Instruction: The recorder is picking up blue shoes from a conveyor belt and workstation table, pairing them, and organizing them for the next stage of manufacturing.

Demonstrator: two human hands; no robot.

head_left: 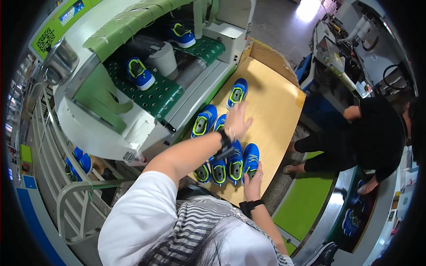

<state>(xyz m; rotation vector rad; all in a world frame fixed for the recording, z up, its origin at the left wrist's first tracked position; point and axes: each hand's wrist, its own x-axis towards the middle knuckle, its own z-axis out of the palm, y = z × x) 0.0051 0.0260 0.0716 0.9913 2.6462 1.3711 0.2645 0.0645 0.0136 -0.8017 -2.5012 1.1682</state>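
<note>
Blue shoes (230, 162) with yellow-green trim sit in a row on the plywood board (275, 106). The right hand (253, 181) grips the rightmost one by its heel. The left hand (236, 120) hovers flat above another pair — fingers spread, holding nothing — while one shoe (237, 92) lies apart, just beyond its fingertips.
</note>
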